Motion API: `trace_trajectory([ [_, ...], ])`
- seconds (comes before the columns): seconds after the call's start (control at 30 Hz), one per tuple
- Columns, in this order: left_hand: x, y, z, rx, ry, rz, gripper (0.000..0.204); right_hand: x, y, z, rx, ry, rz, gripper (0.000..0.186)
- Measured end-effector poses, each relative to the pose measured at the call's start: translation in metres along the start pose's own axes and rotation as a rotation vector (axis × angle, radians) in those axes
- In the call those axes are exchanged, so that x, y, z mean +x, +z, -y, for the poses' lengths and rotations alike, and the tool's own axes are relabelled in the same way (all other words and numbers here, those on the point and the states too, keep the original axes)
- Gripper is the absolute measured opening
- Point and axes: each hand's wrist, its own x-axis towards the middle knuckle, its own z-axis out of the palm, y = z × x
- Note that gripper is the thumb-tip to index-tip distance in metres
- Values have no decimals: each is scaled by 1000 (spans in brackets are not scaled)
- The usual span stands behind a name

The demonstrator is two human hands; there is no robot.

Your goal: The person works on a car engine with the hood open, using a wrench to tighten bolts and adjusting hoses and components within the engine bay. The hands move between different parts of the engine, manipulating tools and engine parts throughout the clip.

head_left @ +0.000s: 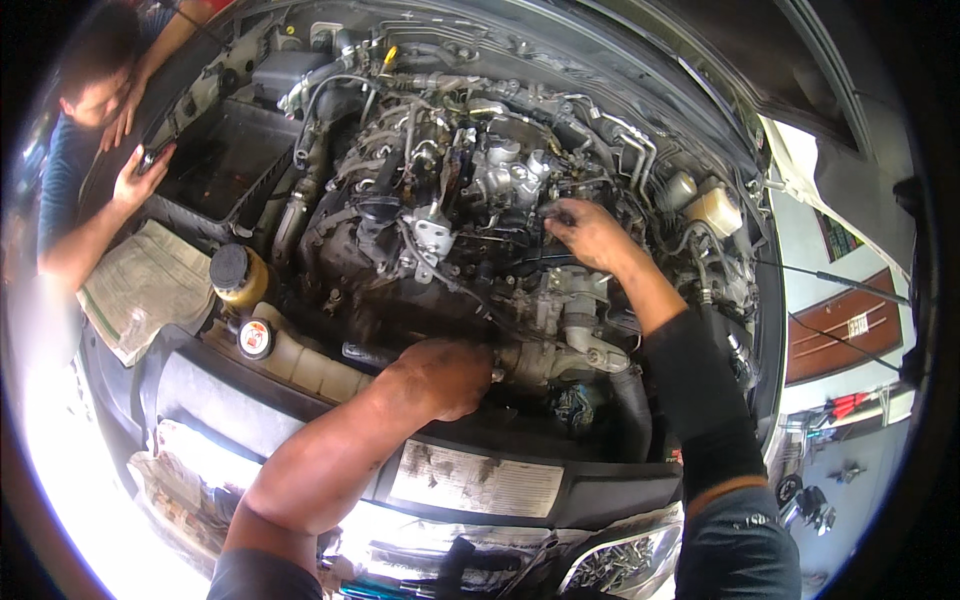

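Observation:
An opened car engine (440, 190) fills the bay in front of me. My left hand (445, 378) is closed low at the front, against the left end of a cast metal housing (535, 362). Whatever its fingers hold is hidden behind the hand. Further back, my right hand (588, 235) reaches in over the engine's right side, thumb and fingers drawn together. What they pinch, if anything, is too small to tell. Just behind that hand sits a bright metal part (512, 178). A silver bracket (432, 238) stands on the engine between my hands.
A person (90, 130) leans in at the left, one hand holding a small dark object (148, 160) beside an open black box (225, 165). A cloth (150, 285), a yellowish reservoir (240, 275) and a capped tank (300, 360) line the left front. A tray of metal parts (625, 565) lies nearest me.

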Motion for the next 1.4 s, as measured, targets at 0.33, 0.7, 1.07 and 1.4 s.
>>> trace_trajectory([
  [0.33, -2, -3, 1, -81, -47, -53, 28, 103, 35, -38, -636, -391, 480, 42],
  [0.7, 6, 17, 7, 30, 30, -159, 44, 91, 28, -68, -288, -239, 423, 40],
  [1.07, 1, 12, 4, 21, 19, -138, 46, 89, 25, -64, 275, -99, 254, 33],
  [1.4, 0, 25, 11, 57, 95, -230, 44, 100, 28, -74, -74, -115, 206, 41],
])
